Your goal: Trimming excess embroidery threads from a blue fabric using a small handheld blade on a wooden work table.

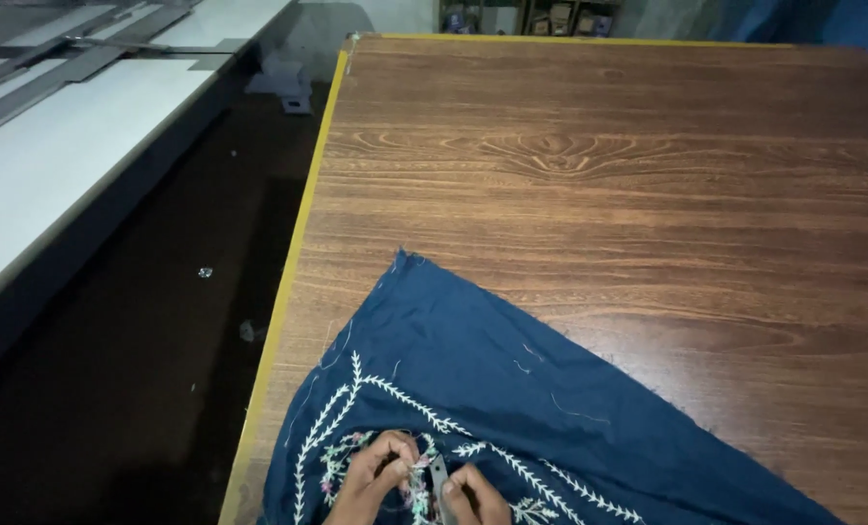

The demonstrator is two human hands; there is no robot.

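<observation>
At the bottom edge of the view both hands work close together on a dark blue embroidered cloth [512, 389] spread over the near left part of a wooden table [609, 165]. The left hand [374, 476] has its fingers curled in and drawn narrow, the tips pinching at the pale floral embroidery [395, 457] — they press on the stitched patch itself, holding a bit of thread or fabric that is too small to make out. The right hand [475, 498] is likewise closed, its fingers wrapped about a small grey metal tool [438, 478], likely thread snips, whose blade end points up toward the left hand's fingertips; the two hands sit just beside each other, almost touching. The cloth runs to a point toward the middle of the table, with white leafy vine stitching [356, 399] fanning from the hands and loose threads along its frayed edge. The table has a yellow edge strip [303, 204] on its left side. Beyond a dark floor gap, on the left, stands a long white workbench [65, 146] with grey flat pieces lying on it. At the far top — behind the table — small brownish boxes [560, 17] sit on a shelf, too blurred to tell more.
</observation>
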